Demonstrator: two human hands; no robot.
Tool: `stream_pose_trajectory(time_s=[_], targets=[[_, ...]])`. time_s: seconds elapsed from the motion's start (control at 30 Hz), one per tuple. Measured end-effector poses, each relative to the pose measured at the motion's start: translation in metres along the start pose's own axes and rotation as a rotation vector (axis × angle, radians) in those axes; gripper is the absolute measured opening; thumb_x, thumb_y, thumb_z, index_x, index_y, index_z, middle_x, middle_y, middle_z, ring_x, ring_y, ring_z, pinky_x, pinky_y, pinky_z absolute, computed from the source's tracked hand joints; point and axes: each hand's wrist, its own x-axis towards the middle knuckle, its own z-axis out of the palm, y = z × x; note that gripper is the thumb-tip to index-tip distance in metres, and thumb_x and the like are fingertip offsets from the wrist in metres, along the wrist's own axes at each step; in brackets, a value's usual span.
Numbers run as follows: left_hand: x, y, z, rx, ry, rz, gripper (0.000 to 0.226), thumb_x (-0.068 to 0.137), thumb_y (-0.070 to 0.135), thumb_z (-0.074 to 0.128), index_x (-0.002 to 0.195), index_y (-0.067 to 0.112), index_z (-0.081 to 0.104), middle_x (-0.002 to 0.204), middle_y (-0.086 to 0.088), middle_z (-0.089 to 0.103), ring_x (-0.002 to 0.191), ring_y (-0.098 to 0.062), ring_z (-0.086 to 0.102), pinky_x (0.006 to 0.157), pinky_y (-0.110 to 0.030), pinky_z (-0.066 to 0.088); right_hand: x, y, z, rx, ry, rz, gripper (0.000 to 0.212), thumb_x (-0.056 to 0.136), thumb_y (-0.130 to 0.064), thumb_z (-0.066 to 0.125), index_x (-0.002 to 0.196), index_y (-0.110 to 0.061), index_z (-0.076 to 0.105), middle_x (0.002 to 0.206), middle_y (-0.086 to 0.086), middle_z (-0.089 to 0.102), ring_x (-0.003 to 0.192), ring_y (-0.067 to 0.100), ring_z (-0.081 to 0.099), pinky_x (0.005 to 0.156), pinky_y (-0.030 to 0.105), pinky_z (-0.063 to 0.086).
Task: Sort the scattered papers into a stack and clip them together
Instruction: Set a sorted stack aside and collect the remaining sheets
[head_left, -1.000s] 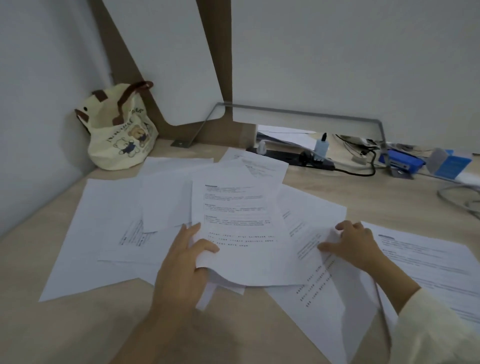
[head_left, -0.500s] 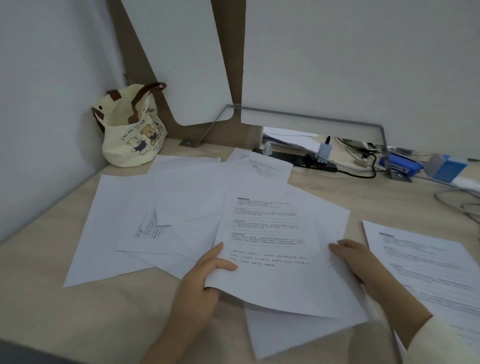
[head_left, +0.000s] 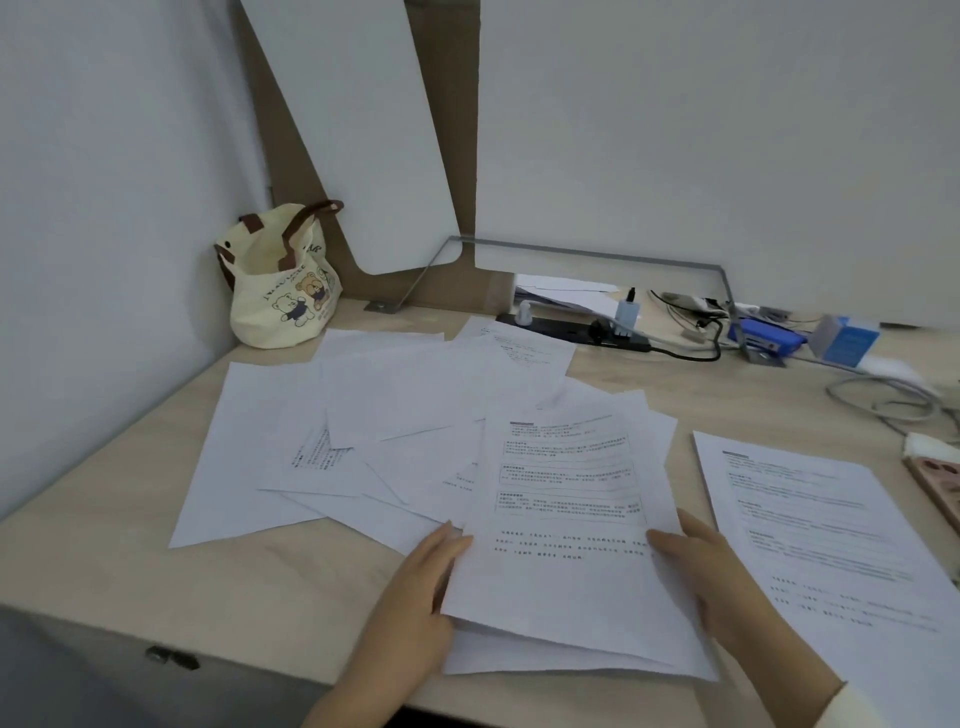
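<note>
Head view: the wooden desk (head_left: 291, 587) fills the lower frame and meets white partition walls at the back. Loose white papers (head_left: 374, 415) lie fanned and overlapping across the desk's left and centre, some blank side up, some showing print. One printed sheet (head_left: 810, 525) lies apart at the right, near the desk edge. A small gathered stack (head_left: 566, 587), printed face up, sits at the near centre, its sheets not yet squared and its lower corners projecting past the desk edge. The left hand (head_left: 415, 587) grips the stack's left edge, thumb on top and fingers beneath. The right hand (head_left: 711, 577) holds the right edge, thumb pressed on the top sheet, remaining fingers hidden behind the paper. A cream tote bag (head_left: 283, 283) with bear prints stands in the back left corner. A black power strip (head_left: 576, 330) lies along the back, with a blue stapler (head_left: 769, 340) to its right.
</note>
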Motion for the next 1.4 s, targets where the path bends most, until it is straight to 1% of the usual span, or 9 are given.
stream_pose_trajectory(time_s=[0.1,0.2,0.33,0.47,0.63,0.77,1.07,1.23,1.4], targets=[[-0.003,0.002,0.003,0.275,-0.022,0.016,0.056,0.089,0.037,0.031,0.142,0.037,0.014,0.143,0.027,-0.004,0.141,0.004,-0.001,0.098,0.005,-0.013,-0.014,-0.001,-0.013,0.008,0.076,-0.029,0.025,0.09,0.001,0.045,0.107,-0.01,0.061,0.095,0.01,0.068,0.087,0.03,0.064,0.078,0.038,0.05],[-0.007,-0.002,0.007,0.435,-0.012,-0.002,0.101,0.063,0.081,-0.012,0.148,0.03,0.009,0.149,0.02,-0.012,0.137,0.007,-0.014,0.094,0.002,-0.027,-0.028,-0.003,-0.025,0.061,0.146,-0.076,0.025,0.091,-0.001,0.045,0.109,-0.011,0.06,0.096,0.008,0.067,0.086,0.029,0.063,0.075,0.036,0.049],[-0.008,0.005,0.004,0.428,-0.03,-0.009,0.054,0.096,0.046,0.025,0.147,0.03,0.018,0.157,0.014,-0.001,0.143,0.001,-0.006,0.112,-0.014,-0.009,-0.046,-0.007,-0.041,0.167,0.269,-0.171,0.023,0.093,-0.006,0.044,0.109,-0.015,0.057,0.098,0.008,0.064,0.086,0.028,0.06,0.083,0.04,0.047],[-0.004,0.018,-0.006,0.402,0.026,0.001,0.044,0.096,0.033,0.039,0.14,0.029,0.036,0.155,0.012,0.02,0.141,-0.003,0.019,0.113,-0.018,0.015,-0.053,-0.014,-0.046,0.233,0.268,-0.206,0.021,0.094,-0.009,0.045,0.109,-0.017,0.057,0.099,0.002,0.065,0.089,0.025,0.06,0.088,0.041,0.045],[0.029,0.036,-0.034,0.426,0.157,0.08,0.04,0.095,0.031,0.043,0.135,0.027,0.043,0.151,0.011,0.028,0.132,-0.001,0.031,0.107,-0.018,0.022,-0.041,-0.017,-0.03,0.218,0.183,-0.128,0.023,0.094,-0.008,0.046,0.113,-0.011,0.059,0.094,0.005,0.066,0.083,0.026,0.062,0.081,0.04,0.046],[0.075,0.036,-0.051,0.581,0.08,0.039,0.048,0.095,0.037,0.043,0.139,0.02,0.036,0.153,0.001,0.024,0.14,-0.014,0.024,0.112,-0.027,0.02,-0.021,-0.014,-0.016,0.185,0.172,-0.101,0.029,0.093,-0.008,0.045,0.119,-0.007,0.058,0.106,0.014,0.066,0.09,0.033,0.063,0.082,0.042,0.048],[0.149,0.022,-0.044,0.813,-0.23,-0.22,0.1,0.079,0.071,0.043,0.149,0.012,0.0,0.156,-0.023,-0.005,0.146,-0.032,-0.003,0.118,-0.042,0.007,0.032,-0.017,-0.005,0.171,0.158,-0.05,0.032,0.093,-0.007,0.045,0.123,-0.006,0.057,0.112,0.015,0.065,0.102,0.036,0.061,0.091,0.044,0.046],[0.161,0.016,-0.043,0.914,-0.294,-0.255,0.092,0.083,0.07,0.033,0.148,0.008,0.011,0.15,-0.024,0.023,0.136,-0.033,0.029,0.109,-0.037,0.028,0.056,-0.008,-0.008,0.177,0.189,-0.031,0.034,0.091,-0.006,0.047,0.124,-0.006,0.057,0.114,0.016,0.065,0.104,0.036,0.061,0.099,0.05,0.043],[0.174,0.027,-0.041,1.023,-0.287,-0.136,0.055,0.087,0.047,0.044,0.121,0.005,0.046,0.115,-0.012,0.058,0.106,-0.027,0.055,0.079,-0.027,0.037,0.063,0.008,-0.001,0.078,0.206,-0.01,0.027,0.089,-0.01,0.048,0.112,-0.008,0.062,0.108,0.014,0.068,0.097,0.035,0.063,0.096,0.051,0.046]])
